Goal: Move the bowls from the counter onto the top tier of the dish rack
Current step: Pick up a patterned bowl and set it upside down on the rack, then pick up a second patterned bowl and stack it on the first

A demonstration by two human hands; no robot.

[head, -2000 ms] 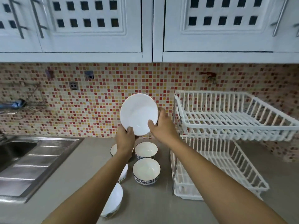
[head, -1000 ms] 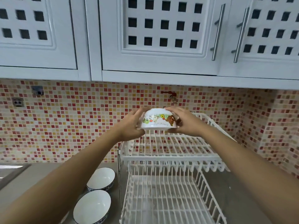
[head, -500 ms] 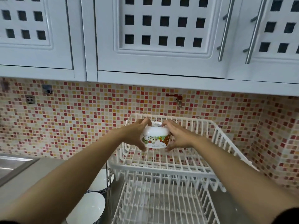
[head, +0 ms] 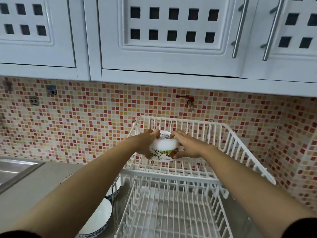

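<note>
A white bowl with cartoon animals (head: 163,149) is upside down inside the top tier (head: 228,145) of the white dish rack, low over its wires. My left hand (head: 145,143) grips its left side and my right hand (head: 187,146) grips its right side. Whether the bowl touches the wires, I cannot tell. Two white bowls with blue rims remain on the counter left of the rack: one (head: 96,219) near the bottom edge, another (head: 113,188) behind it, mostly hidden by my left arm and the rack post.
The rack's lower tier (head: 171,215) holds nothing. A steel sink (head: 15,169) lies at the left on the grey counter (head: 34,191). White cabinets (head: 171,40) hang overhead, above a mosaic tile wall (head: 77,126) close behind the rack.
Both hands carried the bowl from over the counter to the rack, turned it upside down, and lowered it into the top tier.
</note>
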